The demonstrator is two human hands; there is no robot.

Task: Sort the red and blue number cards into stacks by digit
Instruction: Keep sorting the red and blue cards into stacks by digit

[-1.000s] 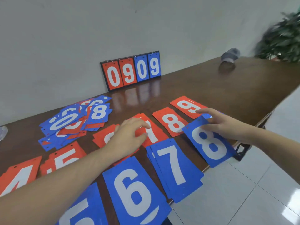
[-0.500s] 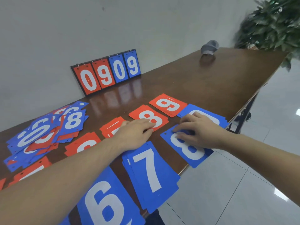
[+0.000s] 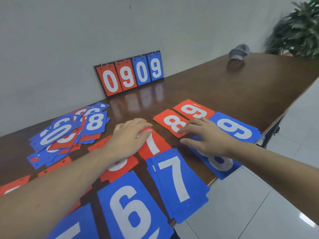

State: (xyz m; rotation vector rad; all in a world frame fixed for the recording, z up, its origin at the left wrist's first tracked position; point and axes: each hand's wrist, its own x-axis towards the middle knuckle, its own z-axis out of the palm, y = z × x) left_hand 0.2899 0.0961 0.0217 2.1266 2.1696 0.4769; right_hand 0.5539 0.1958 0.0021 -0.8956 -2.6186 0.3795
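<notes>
Red and blue number cards lie in rows on the brown table (image 3: 224, 87). My left hand (image 3: 128, 137) rests flat on the red 7 card (image 3: 152, 145), fingers straight. My right hand (image 3: 206, 137) lies with spread fingers on the blue 8 card (image 3: 221, 164), its fingertips touching the red 8 card (image 3: 170, 122). Beyond lie a red 9 card (image 3: 193, 110) and a blue 9 card (image 3: 236, 128). Nearer me are the blue 7 stack (image 3: 177, 183) and the blue 6 card (image 3: 131, 209). An unsorted pile (image 3: 69, 130) of mixed cards lies at the left.
A scoreboard stand (image 3: 129, 75) showing 0909 leans on the wall at the back. A grey cap (image 3: 239, 51) sits at the table's far end beside a potted plant (image 3: 300, 28). The table's edge runs along the right, with tiled floor (image 3: 259, 204) below.
My right hand has slid the blue 8 card inward onto the table, below the red 8. My left hand has stayed on the red 7 stack. The view has shifted to the right.
</notes>
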